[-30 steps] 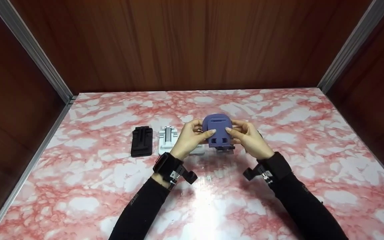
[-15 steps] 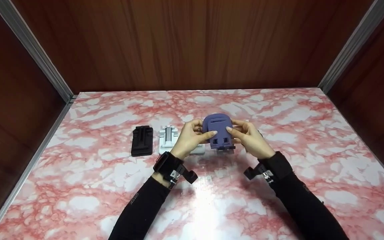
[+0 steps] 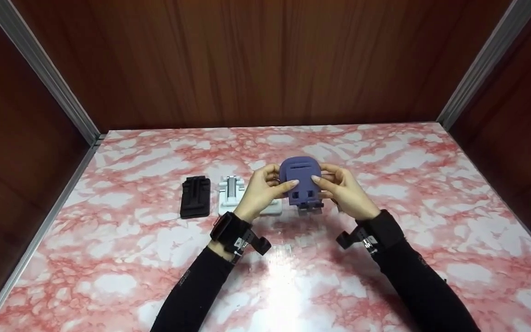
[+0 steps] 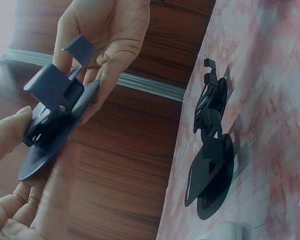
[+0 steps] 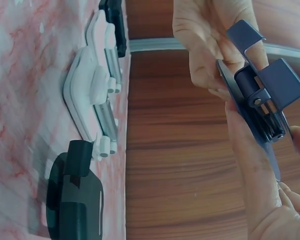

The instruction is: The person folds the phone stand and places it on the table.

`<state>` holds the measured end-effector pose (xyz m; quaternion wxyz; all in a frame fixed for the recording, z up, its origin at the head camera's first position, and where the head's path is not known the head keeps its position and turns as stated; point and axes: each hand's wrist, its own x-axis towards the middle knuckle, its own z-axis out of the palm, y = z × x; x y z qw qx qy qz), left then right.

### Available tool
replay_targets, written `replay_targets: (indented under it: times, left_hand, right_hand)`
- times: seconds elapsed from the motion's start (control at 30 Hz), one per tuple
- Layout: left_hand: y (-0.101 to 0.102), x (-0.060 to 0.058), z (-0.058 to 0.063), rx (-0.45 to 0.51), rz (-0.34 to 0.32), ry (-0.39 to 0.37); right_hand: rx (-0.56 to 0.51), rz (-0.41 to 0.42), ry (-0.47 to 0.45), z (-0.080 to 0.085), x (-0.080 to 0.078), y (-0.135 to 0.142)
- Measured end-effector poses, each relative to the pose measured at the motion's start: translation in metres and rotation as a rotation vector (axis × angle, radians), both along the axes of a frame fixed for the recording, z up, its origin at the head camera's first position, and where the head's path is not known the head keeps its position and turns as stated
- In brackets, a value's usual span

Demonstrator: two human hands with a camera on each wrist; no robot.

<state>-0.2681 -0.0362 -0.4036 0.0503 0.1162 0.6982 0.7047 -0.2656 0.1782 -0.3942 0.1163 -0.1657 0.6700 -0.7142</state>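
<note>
Both hands hold a purple folding phone stand (image 3: 302,171) above the table, its slotted plate facing the person. My left hand (image 3: 258,190) grips its left edge, thumb on the front face and fingers behind. On the opposite edge, my right hand (image 3: 352,196) pinches it the same way. From the wrist views, the far side of the phone stand (image 4: 51,92) shows a hinged arm and bent lips sticking out. Left of the hands lie a black phone stand (image 3: 195,198) and a white phone stand (image 3: 232,196); a second white one is mostly hidden by the left hand.
A dark phone stand (image 5: 76,205) lies on the table behind the held one, mostly hidden in the head view. The pink-and-white marbled table (image 3: 122,258) is bounded by brown wood-look panels (image 3: 265,64) with metal edge strips.
The purple phone stand has turned very slightly in the hands. Both hands stay in nearly the same place, and the head view has shifted a little.
</note>
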Motion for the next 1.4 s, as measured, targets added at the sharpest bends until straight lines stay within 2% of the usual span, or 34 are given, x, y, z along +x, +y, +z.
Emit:
replay_targets:
  times: [0.2, 0.47, 0.63, 0.8, 1.17, 1.4]
  left_hand:
    - [-0.002, 0.005, 0.004, -0.161, 0.0, 0.134]
    - [-0.006, 0.011, 0.012, -0.302, 0.029, 0.297]
    - [-0.015, 0.016, 0.011, -0.453, 0.061, 0.402]
    - [-0.03, 0.016, 0.007, -0.572, 0.091, 0.491]
    - [-0.062, 0.018, -0.005, -0.798, 0.202, 0.62]
    - [-0.08, 0.018, -0.014, -0.898, 0.241, 0.659]
  right_hand:
    - [-0.043, 0.021, -0.018, 0.003, 0.001, 0.001]
    - [-0.109, 0.034, -0.083, 0.01, 0.003, 0.005]
    - [-0.151, 0.06, -0.109, 0.011, 0.002, 0.011]
    - [-0.16, 0.053, -0.116, 0.009, 0.002, 0.022]
    - [-0.13, 0.006, -0.149, 0.004, 0.001, 0.051]
    - [-0.182, -0.013, -0.165, -0.004, -0.002, 0.078]
